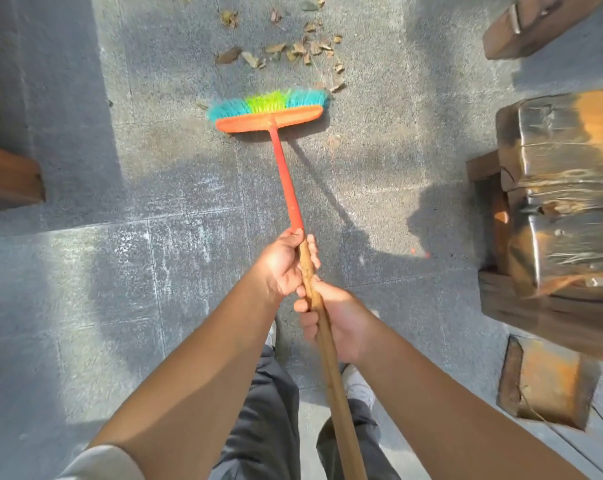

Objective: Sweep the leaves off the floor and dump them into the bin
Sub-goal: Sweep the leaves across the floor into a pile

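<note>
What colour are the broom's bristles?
Teal at both ends with a lime-green band in the middle, set in an orange head; the bristles show clearly in the head view.

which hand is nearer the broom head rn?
Left. The left hand holds the handle higher up, just below the red section, closer to the broom head. The right hand has its grip right behind it, farther down the wooden shaft.

Both hands grip one broom handle [322, 327], the left hand [282, 263] higher up where the wood meets the red shaft, the right hand [334, 320] just below it, nearly touching. The orange broom head [269, 121] with blue and green bristles rests on the grey paved floor [154, 168]. Dry leaves [293, 51] lie scattered just beyond the bristles. Dark wooden furniture [563, 202] stands on the right.
</note>
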A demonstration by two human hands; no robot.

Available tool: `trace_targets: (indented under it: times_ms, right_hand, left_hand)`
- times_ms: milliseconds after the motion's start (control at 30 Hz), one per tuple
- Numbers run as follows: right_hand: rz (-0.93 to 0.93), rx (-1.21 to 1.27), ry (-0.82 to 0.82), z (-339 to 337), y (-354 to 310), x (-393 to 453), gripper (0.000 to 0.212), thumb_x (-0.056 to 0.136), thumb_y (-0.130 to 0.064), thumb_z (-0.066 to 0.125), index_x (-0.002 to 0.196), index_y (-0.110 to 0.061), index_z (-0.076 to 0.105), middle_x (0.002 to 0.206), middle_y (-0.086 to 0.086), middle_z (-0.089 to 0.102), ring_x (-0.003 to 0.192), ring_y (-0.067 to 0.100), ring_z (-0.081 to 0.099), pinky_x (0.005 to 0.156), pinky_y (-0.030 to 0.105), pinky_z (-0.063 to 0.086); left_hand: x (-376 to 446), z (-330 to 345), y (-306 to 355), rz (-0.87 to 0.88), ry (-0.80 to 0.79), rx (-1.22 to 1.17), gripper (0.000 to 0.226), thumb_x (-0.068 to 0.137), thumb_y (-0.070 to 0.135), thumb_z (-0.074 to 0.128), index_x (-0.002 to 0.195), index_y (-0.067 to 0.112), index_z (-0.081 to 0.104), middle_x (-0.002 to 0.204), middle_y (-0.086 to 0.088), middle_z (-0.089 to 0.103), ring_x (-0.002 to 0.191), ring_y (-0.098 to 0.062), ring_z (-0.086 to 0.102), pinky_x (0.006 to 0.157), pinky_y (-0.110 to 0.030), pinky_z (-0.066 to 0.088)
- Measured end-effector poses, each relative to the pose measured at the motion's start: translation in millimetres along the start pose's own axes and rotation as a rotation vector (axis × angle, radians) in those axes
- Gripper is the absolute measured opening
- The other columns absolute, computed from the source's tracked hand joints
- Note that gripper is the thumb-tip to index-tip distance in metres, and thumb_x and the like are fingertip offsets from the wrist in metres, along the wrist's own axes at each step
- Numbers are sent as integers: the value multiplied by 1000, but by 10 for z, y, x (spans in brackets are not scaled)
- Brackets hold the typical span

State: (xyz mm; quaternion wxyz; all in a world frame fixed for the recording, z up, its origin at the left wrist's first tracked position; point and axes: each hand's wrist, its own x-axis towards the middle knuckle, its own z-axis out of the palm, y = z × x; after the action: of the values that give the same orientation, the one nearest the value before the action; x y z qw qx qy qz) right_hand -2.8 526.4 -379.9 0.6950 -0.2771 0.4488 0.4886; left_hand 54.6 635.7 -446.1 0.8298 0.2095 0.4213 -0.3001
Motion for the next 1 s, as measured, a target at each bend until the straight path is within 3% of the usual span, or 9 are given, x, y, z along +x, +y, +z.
trace_targets:
  times_ms: [133, 267, 533, 667, 800, 1000]
  right_hand:
    - [36, 102, -61, -38, -32, 104, 37, 98, -47, 42, 77, -18, 53, 52, -7, 47, 33, 3, 38, 32, 16, 32]
    - [42, 98, -7, 38, -127, 394, 39, 97, -49, 42, 75, -19, 52, 48, -8, 44, 30, 3, 34, 31, 14, 29]
    - [-58, -29, 60, 775, -933, 971, 41, 98, -50, 38, 72, -20, 46, 41, -8, 40, 25, 2, 30, 30, 10, 24]
    - [-124, -31, 49, 1032, -1167, 1002, 41, 97, -52, 37, 70, -22, 45, 41, -9, 36, 25, 2, 27, 28, 10, 20]
    - [-48, -3, -32, 817, -798, 707, 45, 96, -56, 39, 68, -22, 48, 40, -7, 39, 25, 3, 32, 30, 9, 23]
    - [40, 24, 25, 276, 46, 128, 41, 91, -49, 50, 64, -18, 56, 44, -6, 42, 26, 5, 32, 30, 10, 27]
  left_hand:
    - [129, -20, 15, -1, -1, -8, 19, 102, 17, 33, 85, 18, 43, 67, 0, 53, 44, -9, 52, 41, -22, 47]
    - [320, -91, 203, -14, -20, 3, 19, 102, 17, 33, 85, 16, 42, 62, 0, 53, 43, -8, 51, 39, -21, 47]
    - [781, 280, 1239, 70, 118, 297, 24, 104, 17, 28, 82, 16, 38, 64, -2, 41, 32, -10, 44, 31, -17, 40]
    - [796, 473, 1515, 102, 102, 264, 27, 104, 19, 27, 79, 15, 38, 53, 1, 41, 31, -7, 40, 31, -14, 36]
    - [403, 402, 1164, 120, 70, 193, 25, 103, 18, 29, 81, 19, 39, 58, 2, 43, 33, -4, 42, 32, -14, 38]
    - [-130, 15, 198, 110, 121, 77, 19, 102, 13, 32, 87, 20, 41, 62, 2, 45, 38, -5, 42, 34, -16, 37]
